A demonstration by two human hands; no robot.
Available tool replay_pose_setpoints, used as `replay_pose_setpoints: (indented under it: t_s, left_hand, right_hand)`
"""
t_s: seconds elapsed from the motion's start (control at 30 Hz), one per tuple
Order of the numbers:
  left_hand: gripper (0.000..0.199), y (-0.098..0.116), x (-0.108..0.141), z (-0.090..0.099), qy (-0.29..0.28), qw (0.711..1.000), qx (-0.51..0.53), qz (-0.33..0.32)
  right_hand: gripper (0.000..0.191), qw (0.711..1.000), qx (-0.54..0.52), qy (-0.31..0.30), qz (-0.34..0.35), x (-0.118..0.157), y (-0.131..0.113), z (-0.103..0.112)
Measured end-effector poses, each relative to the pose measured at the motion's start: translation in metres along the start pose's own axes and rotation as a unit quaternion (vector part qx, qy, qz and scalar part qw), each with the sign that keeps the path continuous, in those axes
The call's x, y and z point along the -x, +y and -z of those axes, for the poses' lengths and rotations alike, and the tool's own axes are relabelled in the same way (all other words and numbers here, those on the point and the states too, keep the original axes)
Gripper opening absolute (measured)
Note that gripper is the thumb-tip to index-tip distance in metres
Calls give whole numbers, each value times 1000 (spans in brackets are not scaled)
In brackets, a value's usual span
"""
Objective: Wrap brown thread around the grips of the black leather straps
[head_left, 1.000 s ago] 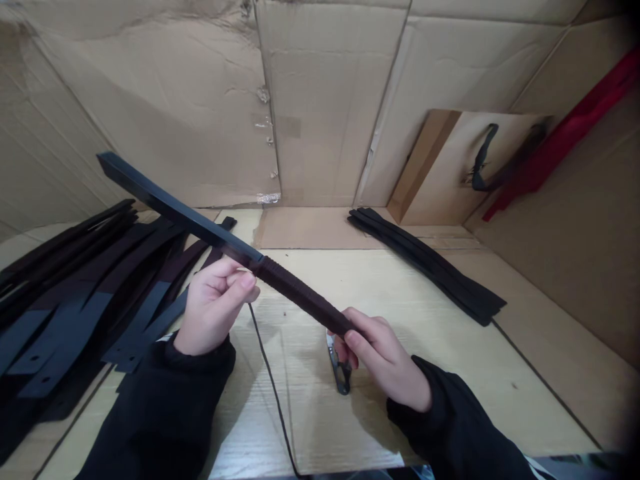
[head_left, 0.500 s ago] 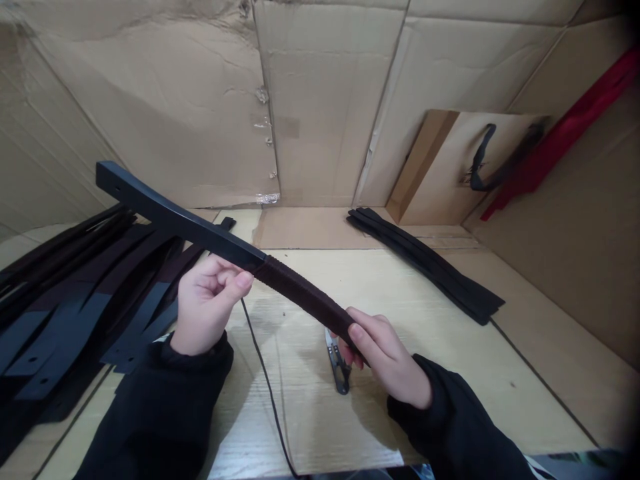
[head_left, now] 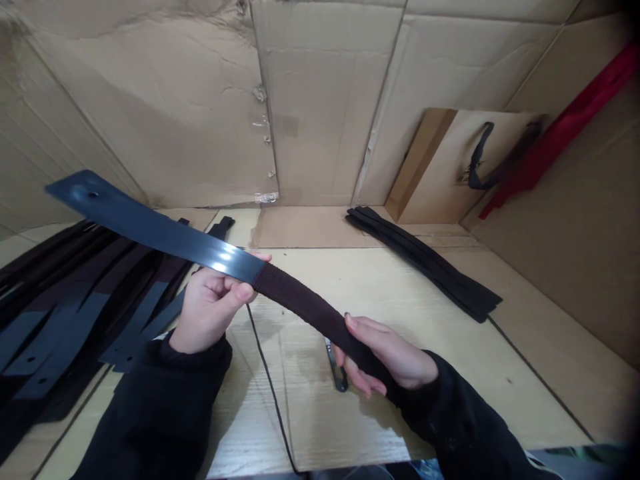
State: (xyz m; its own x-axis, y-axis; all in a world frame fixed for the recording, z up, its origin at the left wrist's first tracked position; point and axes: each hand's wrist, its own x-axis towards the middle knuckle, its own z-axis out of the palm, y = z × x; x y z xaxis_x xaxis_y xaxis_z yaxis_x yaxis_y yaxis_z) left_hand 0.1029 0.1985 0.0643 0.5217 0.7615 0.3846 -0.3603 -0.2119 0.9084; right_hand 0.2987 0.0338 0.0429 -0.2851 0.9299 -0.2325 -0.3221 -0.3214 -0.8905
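A long, curved, glossy dark strip [head_left: 170, 238] slants across the view, its far left end wide with a small hole. From the middle rightward it is wound in dark brown cord [head_left: 305, 301]. My left hand [head_left: 213, 303] pinches it where the winding starts, thumb in front and fingers behind. Fingers and thumb of my right hand [head_left: 385, 353] are closed round the wound part lower down. A loose dark cord [head_left: 273, 387] hangs from beside my left hand to the table's front edge. Small thread snips [head_left: 337, 373] lie on the table, partly hidden by my right hand.
A pile of similar dark strips [head_left: 75, 320] lies on the left. Several black strips [head_left: 425, 263] are bundled at the back right. Cardboard walls [head_left: 325, 100] enclose the pale table [head_left: 320, 427]. A paper bag [head_left: 445, 160] and a red strip [head_left: 565, 137] are at the right.
The strip has been turned about its length, so its broad face now shows instead of its narrow edge. Its far end has shifted left. My right hand has slid or rolled slightly rightward.
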Motion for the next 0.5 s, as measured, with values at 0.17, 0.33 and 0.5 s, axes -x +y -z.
replay_pose_setpoints:
  t_s: [0.17,0.33,0.5]
  left_hand:
    - [31,2,-1,-2,22,999,-6,-36]
    - [35,7,-2,-12,92,994,14,-51]
    - [24,8,-5,-17,160,984,30,-76]
  right_hand:
    - [47,998,-26,-56,2,-1,0,0]
    - [48,954,236,91,159,-2,-3,-1]
    - [25,738,558,287,247,-6,2,-1]
